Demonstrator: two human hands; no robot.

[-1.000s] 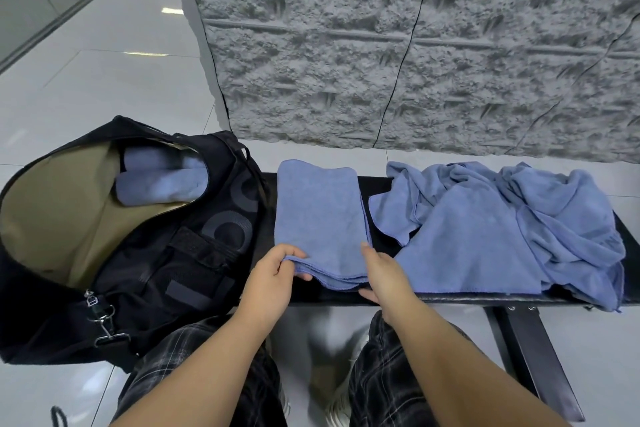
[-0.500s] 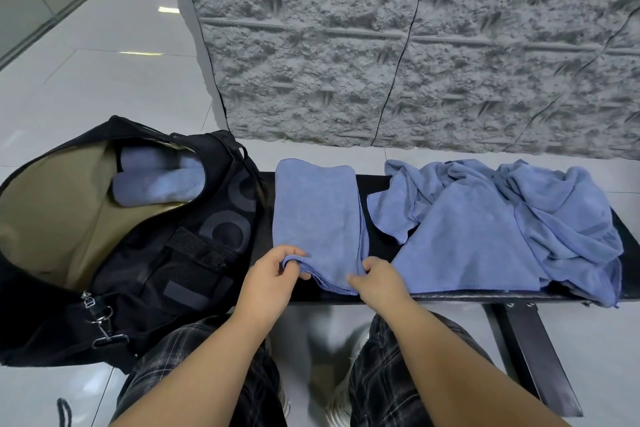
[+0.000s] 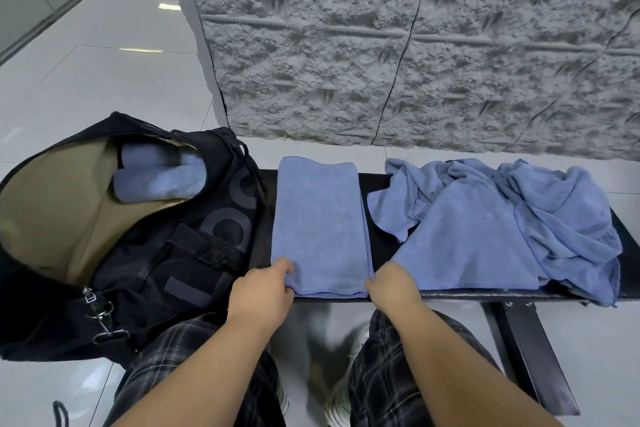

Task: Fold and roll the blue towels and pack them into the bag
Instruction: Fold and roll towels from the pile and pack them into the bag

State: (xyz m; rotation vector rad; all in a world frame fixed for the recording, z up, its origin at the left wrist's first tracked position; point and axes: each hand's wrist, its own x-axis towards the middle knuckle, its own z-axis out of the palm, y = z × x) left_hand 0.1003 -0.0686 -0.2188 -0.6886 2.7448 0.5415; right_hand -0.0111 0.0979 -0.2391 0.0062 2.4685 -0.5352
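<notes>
A folded towel [image 3: 318, 229] lay flat across the black bench [image 3: 377, 191], reaching from the far edge to the near edge, near the bench's left end. The left hand [image 3: 263, 291] pinched the towel's near left corner, with the thumb on top of the cloth and the other fingers curled at its edge. The right hand [image 3: 393, 284] held the towel's near right corner at the bench's near edge (its fingers were curled under, so how tightly it gripped could not be told). A heap of loose towels [image 3: 512, 218] lay crumpled over the right part of the bench, just beside the folded towel, and one bit hung over the near edge by the right end. A black bag [image 3: 145, 253] stood open at the bench's left end, touching it. Two rolled towels [image 3: 159, 177] lay inside the bag, against its tan lining. Behind the bench rose a rough gray wall [image 3: 415, 45]. The person's checked trousers [image 3: 398, 374] showed below, over a shiny white floor [image 3: 104, 80].
</notes>
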